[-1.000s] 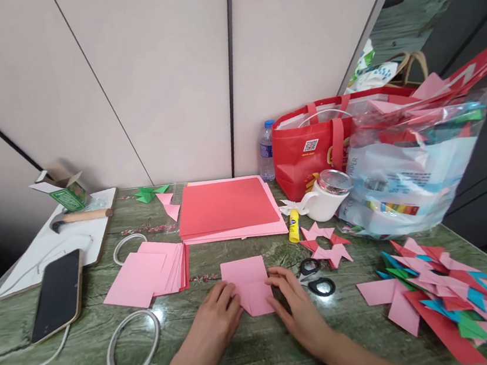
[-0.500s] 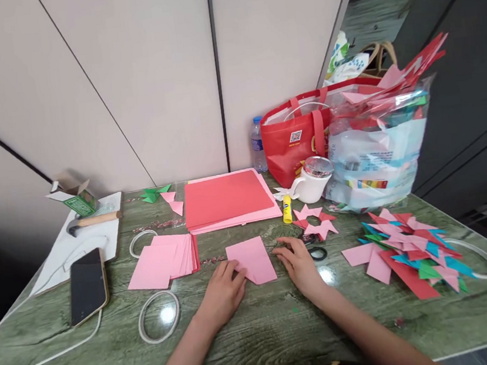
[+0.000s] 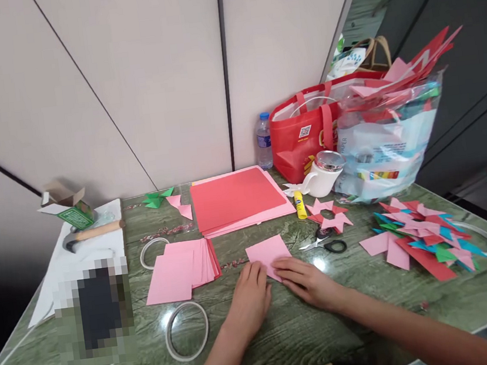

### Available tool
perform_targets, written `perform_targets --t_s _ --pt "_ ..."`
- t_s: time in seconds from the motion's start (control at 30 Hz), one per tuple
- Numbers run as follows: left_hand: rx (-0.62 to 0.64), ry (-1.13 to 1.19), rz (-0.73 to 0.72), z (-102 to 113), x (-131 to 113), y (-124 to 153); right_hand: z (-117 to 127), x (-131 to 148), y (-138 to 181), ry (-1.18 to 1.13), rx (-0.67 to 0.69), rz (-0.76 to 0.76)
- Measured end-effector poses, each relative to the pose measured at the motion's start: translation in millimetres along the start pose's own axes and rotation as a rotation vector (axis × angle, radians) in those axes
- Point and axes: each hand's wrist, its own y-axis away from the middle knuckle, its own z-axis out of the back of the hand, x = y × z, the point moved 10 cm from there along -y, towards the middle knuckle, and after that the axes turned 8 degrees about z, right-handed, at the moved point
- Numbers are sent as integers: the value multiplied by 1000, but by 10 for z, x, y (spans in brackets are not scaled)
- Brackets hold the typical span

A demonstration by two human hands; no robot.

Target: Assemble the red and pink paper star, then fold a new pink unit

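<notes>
A pink square sheet of paper [image 3: 268,249] lies on the table in front of me, its near edge partly hidden by my fingers. At its near left corner, my left hand [image 3: 251,294] has its fingers bent and closed on the paper. The fingers of my right hand [image 3: 306,279] hold the near right part of the same sheet, close to the left fingertips. Scissors with black handles [image 3: 335,246] lie just right of the sheet. Left of my hands is a fanned stack of pink and red paper squares [image 3: 173,277].
Large red and pink sheets [image 3: 236,198] lie at the back. A glue stick [image 3: 300,205], white mug [image 3: 320,176] and folded paper star ring [image 3: 328,215] stand or lie right of them. Tape rolls [image 3: 169,339], a hammer [image 3: 98,230], folded-paper pile [image 3: 427,234] and bags [image 3: 299,152] surround the workspace.
My right hand has moved left, from beside the sheet onto its near edge. The sheet has turned slightly, and the scissors now show. The camera view has shifted a little.
</notes>
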Motion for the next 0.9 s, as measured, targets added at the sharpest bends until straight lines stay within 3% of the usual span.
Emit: perform_targets --t_s 0.23,0.6,0.77,0.9 --pt "-93 -11 -46 -123 91 122 12 -9 -52 48 15 -44" --pt "-136 48 -63 -40 86 76 51 30 -84 43 52 -14" --pt "-120 -45 -103 -66 6 100 63 45 -60 58 33 24" --pt "-135 -138 -46 -105 -28 183 65 42 -29 47 -1 45"
